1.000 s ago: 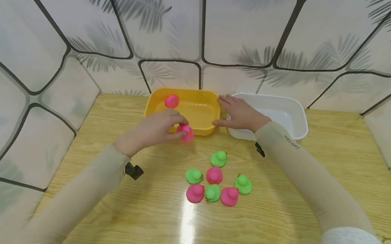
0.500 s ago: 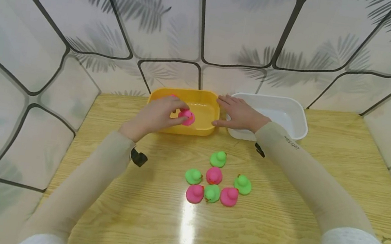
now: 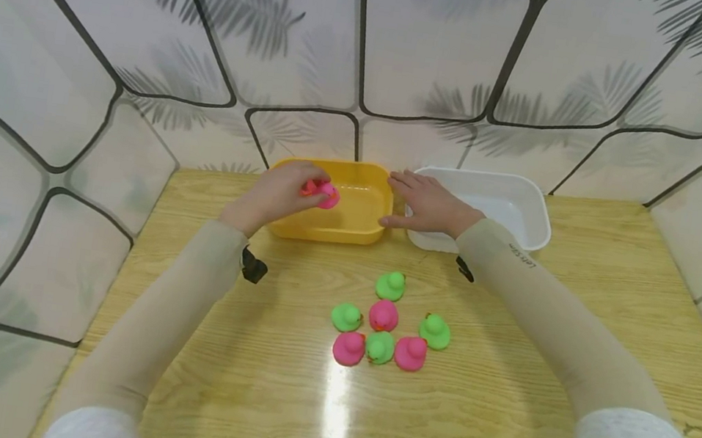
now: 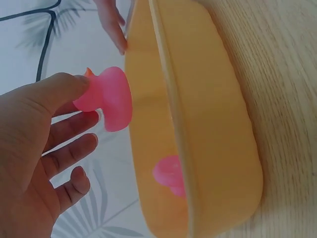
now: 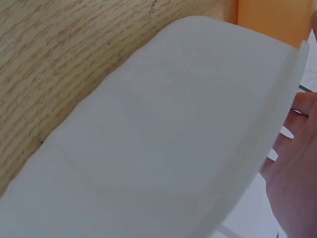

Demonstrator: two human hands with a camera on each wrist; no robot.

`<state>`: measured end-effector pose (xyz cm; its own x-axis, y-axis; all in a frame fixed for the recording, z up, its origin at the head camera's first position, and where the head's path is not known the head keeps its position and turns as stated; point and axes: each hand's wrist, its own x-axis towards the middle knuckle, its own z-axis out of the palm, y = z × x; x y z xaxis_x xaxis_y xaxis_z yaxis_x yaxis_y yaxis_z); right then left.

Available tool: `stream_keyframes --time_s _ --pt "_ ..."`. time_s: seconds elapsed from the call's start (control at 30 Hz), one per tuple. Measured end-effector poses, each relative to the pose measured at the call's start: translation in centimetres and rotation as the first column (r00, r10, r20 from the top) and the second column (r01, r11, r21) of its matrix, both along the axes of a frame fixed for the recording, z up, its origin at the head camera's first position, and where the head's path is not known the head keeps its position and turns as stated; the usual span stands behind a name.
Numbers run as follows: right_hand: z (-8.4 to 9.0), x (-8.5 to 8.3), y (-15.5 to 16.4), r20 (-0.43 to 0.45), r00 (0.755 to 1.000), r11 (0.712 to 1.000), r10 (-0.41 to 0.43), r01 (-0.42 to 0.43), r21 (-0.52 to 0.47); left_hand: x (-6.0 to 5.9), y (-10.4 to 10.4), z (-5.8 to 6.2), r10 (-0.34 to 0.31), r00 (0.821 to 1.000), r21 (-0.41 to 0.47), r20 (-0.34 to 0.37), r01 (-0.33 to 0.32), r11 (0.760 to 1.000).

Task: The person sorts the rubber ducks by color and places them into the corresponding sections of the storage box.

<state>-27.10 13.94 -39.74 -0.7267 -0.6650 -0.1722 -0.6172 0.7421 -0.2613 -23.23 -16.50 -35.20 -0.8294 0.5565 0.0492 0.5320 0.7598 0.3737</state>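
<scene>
Desk [image 3: 502, 387], wood-grain; on it, a white tub [image 3: 514, 196] under our flat, straight-fingered right hand [image 3: 429, 203], and beside it a yellow tub [image 3: 349, 230]. Our left hand [image 3: 277, 194] pinches a pink duck [image 4: 106, 96] between thumb and fingers [image 4: 74, 121], above the yellow tub, a second pink duck [image 4: 171, 176] lying inside below. Seven small pink and green ducks [image 3: 385, 321] cluster well short of both hands' fingers.

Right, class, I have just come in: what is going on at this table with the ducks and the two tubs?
A person's left hand pinches a pink duck over the yellow tub; another pink duck already lies inside it. The right hand rests where the yellow tub and the white tub meet, holding nothing. On the wooden table, nearer the person, four green ducks and three pink ducks sit in a loose cluster.
</scene>
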Motion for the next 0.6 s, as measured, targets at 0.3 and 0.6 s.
stream_keyframes --time_s 0.3,0.6 --pt "0.0 0.0 -0.1 0.004 1.0 1.0 -0.001 0.001 0.009 0.6 -0.8 -1.1 0.001 1.0 -0.009 0.002 -0.001 1.0" --pt "-0.1 -0.1 0.0 0.005 1.0 1.0 -0.006 0.006 0.008 3.6 -0.5 -1.8 -0.073 0.996 0.009 -0.046 0.074 0.997"
